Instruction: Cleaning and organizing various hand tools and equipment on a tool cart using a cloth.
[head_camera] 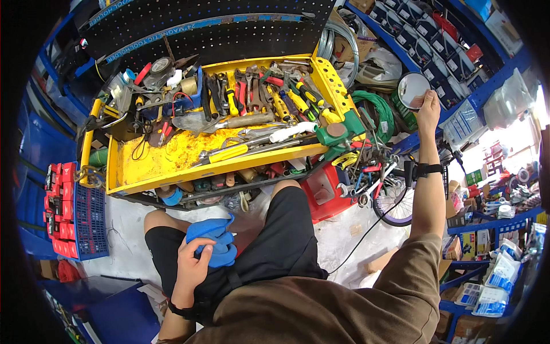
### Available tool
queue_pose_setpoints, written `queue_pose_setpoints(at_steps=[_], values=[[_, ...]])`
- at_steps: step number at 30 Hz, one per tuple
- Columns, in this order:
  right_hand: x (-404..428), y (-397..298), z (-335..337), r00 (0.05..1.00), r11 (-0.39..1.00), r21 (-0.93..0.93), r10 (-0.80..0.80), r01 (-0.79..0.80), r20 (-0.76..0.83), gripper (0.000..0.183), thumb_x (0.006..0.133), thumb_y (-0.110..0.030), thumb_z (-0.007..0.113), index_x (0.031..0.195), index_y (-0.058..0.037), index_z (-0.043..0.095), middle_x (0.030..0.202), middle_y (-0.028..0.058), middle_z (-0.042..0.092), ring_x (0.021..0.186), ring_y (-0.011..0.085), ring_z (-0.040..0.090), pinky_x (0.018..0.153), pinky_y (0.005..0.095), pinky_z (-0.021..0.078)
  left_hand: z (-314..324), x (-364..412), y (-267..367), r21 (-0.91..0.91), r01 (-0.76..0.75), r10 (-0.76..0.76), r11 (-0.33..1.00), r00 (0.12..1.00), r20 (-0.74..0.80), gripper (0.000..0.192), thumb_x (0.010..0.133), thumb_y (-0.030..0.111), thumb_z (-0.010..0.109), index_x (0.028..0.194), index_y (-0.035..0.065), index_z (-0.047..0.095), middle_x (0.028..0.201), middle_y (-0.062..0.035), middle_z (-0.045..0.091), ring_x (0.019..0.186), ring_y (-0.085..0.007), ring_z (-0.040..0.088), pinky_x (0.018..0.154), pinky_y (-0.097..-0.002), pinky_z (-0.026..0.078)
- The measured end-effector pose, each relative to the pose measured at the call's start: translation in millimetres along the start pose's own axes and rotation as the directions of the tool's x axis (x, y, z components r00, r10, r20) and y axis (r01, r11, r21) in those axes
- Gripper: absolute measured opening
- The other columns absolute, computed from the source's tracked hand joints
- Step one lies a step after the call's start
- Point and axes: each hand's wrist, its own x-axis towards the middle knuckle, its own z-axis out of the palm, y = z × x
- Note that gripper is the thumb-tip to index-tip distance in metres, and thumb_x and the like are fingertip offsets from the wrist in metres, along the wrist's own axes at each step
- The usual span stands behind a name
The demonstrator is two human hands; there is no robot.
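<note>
In my left hand [192, 262] is a bunched blue cloth [219, 241], held over my lap. My right arm reaches far out to the right, where my right hand [427, 112] grips the edge of a green can [403, 109] with a shiny round metal end [413, 90]. The fingers on its far side are hidden. Ahead of my knees stands a yellow metal tool tray [172, 159], filled along its back with screwdrivers, pliers and wrenches [257, 96]. A green bench vise [341, 133] sits at the tray's right corner.
Below the vise is a red plastic bin [328, 193] beside hanging wrenches [363, 198]. A spoked wheel [393, 200] stands near my right arm, with a black cable [369, 234] running past. At left is a blue crate [91, 223] with red boxes [66, 206]. Blue shelving [472, 99] borders the right.
</note>
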Motion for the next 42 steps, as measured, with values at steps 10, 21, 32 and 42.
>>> queue_pose_setpoints(at_steps=[10,21,32,42], values=[[-5.7,-24.9,3.8,0.986,0.99,-0.09,-0.093,0.106,0.141,0.041,0.109,-0.039,0.044,0.118,-0.0012,0.058,0.088,0.0054,0.062,0.076,0.0134,0.059,0.066,0.0285,0.0515,0.7,2.6,-3.9,-0.035,0.012,-0.012,0.999,1.0,0.003,0.008,0.09,0.003,0.065,0.095,0.0011,0.071,0.092,-0.0104,0.071,0.092,-0.0239,0.063,0.087,-0.0337,0.047],[-46.1,4.0,-6.1,0.818,0.735,0.362,0.486,-0.573,0.308,0.063,0.102,-0.063,0.042,0.14,-0.0132,0.051,0.144,0.0081,0.047,0.124,0.025,0.054,0.078,0.0382,0.0591,1.0,0.6,-13.6,-0.054,-0.004,0.004,0.999,1.0,0.002,0.008,0.089,0.002,0.066,0.095,0.0014,0.071,0.095,-0.0148,0.066,0.089,-0.0286,0.065,0.082,-0.0352,0.05],[-50.4,1.3,8.0,0.828,0.69,0.464,0.509,-0.555,0.234,0.088,0.093,-0.079,0.04,0.146,-0.0088,0.046,0.146,0.0153,0.049,0.132,0.0347,0.05,0.101,0.058,0.0479,-2.4,-1.8,-13.1,-0.052,0.02,-0.021,0.998,1.0,-0.02,0.008,0.09,0.002,0.066,0.095,0.0009,0.071,0.095,-0.0147,0.068,0.091,-0.0283,0.065,0.085,-0.0348,0.05],[-48.3,-7.7,-0.2,0.912,0.583,0.707,0.33,-0.399,0.243,0.031,0.107,-0.043,0.048,0.115,-0.0144,0.057,0.117,0.0056,0.064,0.113,0.0249,0.063,0.083,0.0586,0.0568,-1.5,-1.2,-16.3,-0.043,0.081,-0.079,0.996,0.996,0.04,0.007,0.09,0.002,0.066,0.095,0.0003,0.071,0.093,-0.0136,0.069,0.09,-0.0257,0.066,0.084,-0.0325,0.049]])
